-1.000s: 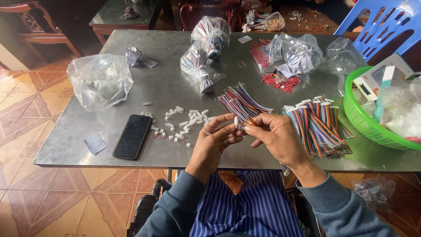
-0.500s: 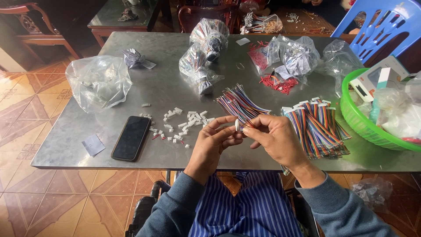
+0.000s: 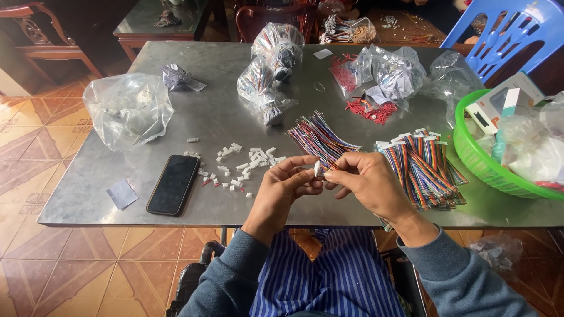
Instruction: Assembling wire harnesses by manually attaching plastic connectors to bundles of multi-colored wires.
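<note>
Left hand (image 3: pixel 284 186): raised just above the counter's near edge, fingers curled, thumb and forefinger pinching the small white connector (image 3: pixel 317 169) from its left side.
Right hand (image 3: pixel 367 183): opposite the left hand and touching it at the fingertips, gripping the same connector from the right; whether it also holds a wire cannot be told.
Small white connector: held between the two hands, in the air over the near middle of the counter (image 3: pixel 223 117), just in front of the loose wire bundle.
Loose wire bundle (image 3: pixel 322 136): multicoloured wires fanned out on the counter, directly behind the hands.
Finished ribbon cables (image 3: pixel 424 167): striped multicolour pile with white ends, lying just right of the right hand.
Loose connectors (image 3: pixel 241 165): white pieces scattered on the counter, left of the left hand.
Phone (image 3: pixel 173 184): dark, screen up, near the front edge, left of the scattered pieces.
Clear bags (image 3: pixel 128 110): one large bag at far left; several more at the middle and back right of the counter.
Red parts (image 3: pixel 369 110): small heap beside the back-right bags.
Green basket (image 3: pixel 476 158): at the right edge, holding boxes and plastic.
</note>
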